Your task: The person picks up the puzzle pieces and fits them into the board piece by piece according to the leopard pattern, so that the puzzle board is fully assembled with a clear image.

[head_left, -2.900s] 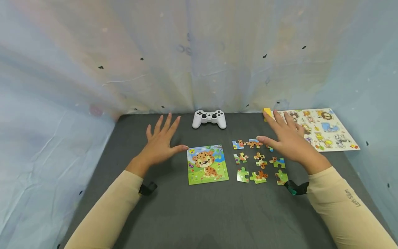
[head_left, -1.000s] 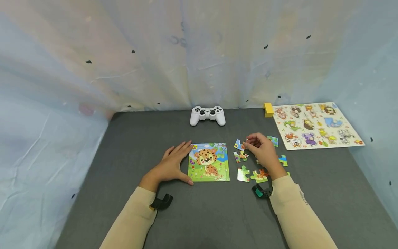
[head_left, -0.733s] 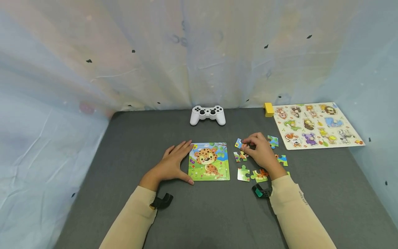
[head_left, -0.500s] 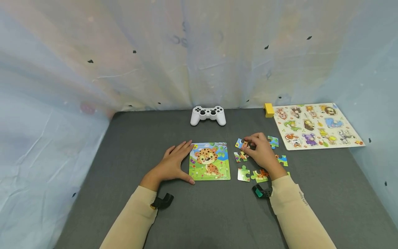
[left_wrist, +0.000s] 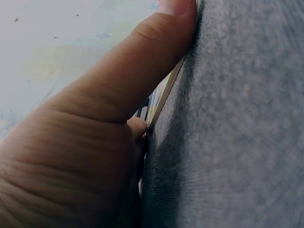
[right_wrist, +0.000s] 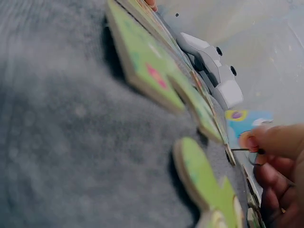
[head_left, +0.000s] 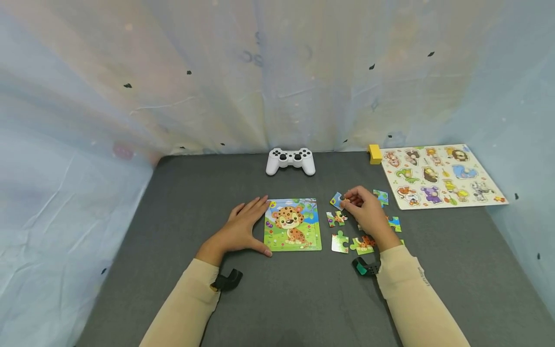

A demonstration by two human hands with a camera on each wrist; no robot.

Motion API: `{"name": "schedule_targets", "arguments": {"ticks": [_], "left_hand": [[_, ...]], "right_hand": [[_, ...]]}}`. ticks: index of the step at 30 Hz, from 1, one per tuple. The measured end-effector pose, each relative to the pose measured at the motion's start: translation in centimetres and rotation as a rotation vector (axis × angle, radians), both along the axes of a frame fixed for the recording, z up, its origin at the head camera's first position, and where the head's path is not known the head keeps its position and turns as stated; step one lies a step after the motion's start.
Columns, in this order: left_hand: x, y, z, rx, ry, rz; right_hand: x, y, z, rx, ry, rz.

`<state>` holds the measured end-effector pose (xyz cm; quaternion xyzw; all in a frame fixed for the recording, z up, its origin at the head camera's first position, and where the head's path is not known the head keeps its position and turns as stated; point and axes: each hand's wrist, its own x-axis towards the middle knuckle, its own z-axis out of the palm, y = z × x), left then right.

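My left hand (head_left: 241,228) lies with fingers spread along the left edge of a square leopard puzzle board (head_left: 308,236), thumb at its lower left corner. Close up in the left wrist view, the thumb rests by the board's thin edge. My right hand (head_left: 367,212) pinches a blue puzzle piece (head_left: 336,200) between thumb and fingers. In the right wrist view the same piece (right_wrist: 240,130) stands tilted, showing a yellow and purple corner. Below it lie several loose pieces, among them a green corner piece (head_left: 339,242) and a leopard-body piece (head_left: 363,245). The right hand partly hides others.
A white game controller (head_left: 290,161) lies at the back of the dark grey table (head_left: 277,299). At the back right, a yellow block (head_left: 375,154) touches or nearly touches an animal peg-style board (head_left: 444,176). A pale curtain (head_left: 282,86) stands behind the table.
Both hands were spread above the table at first. The left came down beside the leopard board; the right moved left and took hold of the blue piece, which now sits more tilted.
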<state>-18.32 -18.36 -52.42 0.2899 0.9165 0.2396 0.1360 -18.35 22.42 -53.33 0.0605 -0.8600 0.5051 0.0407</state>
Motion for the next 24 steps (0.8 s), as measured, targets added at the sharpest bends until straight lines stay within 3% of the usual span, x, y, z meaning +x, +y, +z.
{"name": "schedule_targets", "arguments": {"ticks": [4, 7, 17, 24], "left_hand": [[0.0, 0.0, 0.0, -0.006, -0.002, -0.003], [0.1, 0.1, 0.0, -0.007, -0.008, -0.003], [-0.1, 0.3, 0.4, -0.055, -0.032, -0.016], [0.1, 0.1, 0.4, -0.070, -0.025, -0.027]], "right_hand": [[0.3, -0.3, 0.5, -0.056, 0.085, -0.026], [0.6, -0.9, 1.1, -0.065, 0.102, -0.009], [2.4, -6.0, 2.7, 0.006, -0.056, 0.203], [3.4, -9.3, 2.3, 0.152, 0.010, 0.358]]}}
